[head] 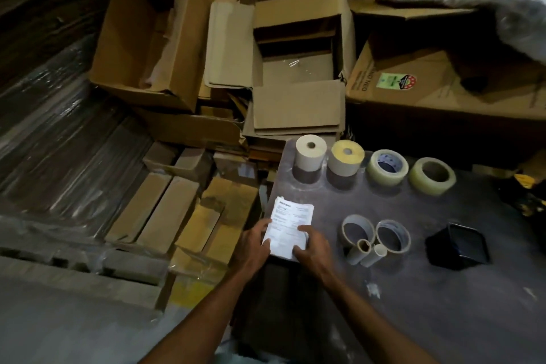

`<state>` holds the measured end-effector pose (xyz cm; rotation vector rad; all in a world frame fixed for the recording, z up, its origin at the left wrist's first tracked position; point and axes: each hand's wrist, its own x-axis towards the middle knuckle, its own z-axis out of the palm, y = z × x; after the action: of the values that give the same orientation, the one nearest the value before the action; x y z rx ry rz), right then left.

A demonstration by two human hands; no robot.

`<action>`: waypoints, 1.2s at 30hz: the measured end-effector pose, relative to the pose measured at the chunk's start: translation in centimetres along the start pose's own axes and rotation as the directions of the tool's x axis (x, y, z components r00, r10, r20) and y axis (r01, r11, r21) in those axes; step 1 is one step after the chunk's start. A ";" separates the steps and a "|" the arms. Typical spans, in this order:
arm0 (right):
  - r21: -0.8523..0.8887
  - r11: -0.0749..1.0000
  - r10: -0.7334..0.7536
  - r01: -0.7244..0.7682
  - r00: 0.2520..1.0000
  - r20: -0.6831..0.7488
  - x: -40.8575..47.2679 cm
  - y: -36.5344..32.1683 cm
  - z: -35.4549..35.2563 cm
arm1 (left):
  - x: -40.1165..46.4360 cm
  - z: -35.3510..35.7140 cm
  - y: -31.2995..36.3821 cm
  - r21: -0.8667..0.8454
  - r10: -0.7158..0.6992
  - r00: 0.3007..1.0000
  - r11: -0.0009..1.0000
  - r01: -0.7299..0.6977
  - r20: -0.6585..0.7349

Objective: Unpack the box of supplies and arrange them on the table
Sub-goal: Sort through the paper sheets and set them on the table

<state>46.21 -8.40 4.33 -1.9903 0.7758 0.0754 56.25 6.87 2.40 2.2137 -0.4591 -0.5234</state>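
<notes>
Two hands grasp one stack of printed papers at the left edge of the table. The left hand pinches the stack's left side; the right hand clamps its lower right corner, fingers lying on top. Along the far edge stand four rolls in a row: a white label roll, a yellow-topped label roll, a clear tape roll and a second clear tape roll. Mid-table, two near-empty tape rings lie touching, with two small cardboard cores just in front of them. A black square tray sits to their right. An open cardboard box lies beyond the far edge, among other cartons.
</notes>
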 end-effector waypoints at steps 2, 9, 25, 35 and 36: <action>-0.029 1.000 0.011 -0.012 1.000 -0.023 0.3 -0.2 0.5 | 0.7 -0.1 -0.5 0.017 0.014 1.000 1.000 -0.014 0.025; -0.113 0.992 0.039 -0.050 0.994 -0.100 0.9 -0.2 1.8 | 1.5 -0.3 -1.3 0.068 0.056 0.996 0.996 -0.062 0.076; -0.059 0.998 0.024 -0.036 0.982 -0.188 2.0 -1.5 2.0 | 1.1 -0.4 -0.3 0.053 0.094 0.988 0.993 -0.101 0.122; 0.110 0.975 -0.178 0.191 0.977 -0.116 -1.3 -1.2 1.1 | 0.0 -1.0 -0.2 0.044 0.106 0.979 0.992 -0.116 0.176; 0.123 0.974 -0.174 0.189 0.977 -0.122 -1.6 -1.0 1.3 | -0.3 -1.1 -0.1 0.029 0.113 0.978 0.992 -0.119 0.177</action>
<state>45.80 -6.25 4.94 -1.9396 0.6468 -0.1915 56.59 7.75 3.03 2.1719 -0.6921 -0.6540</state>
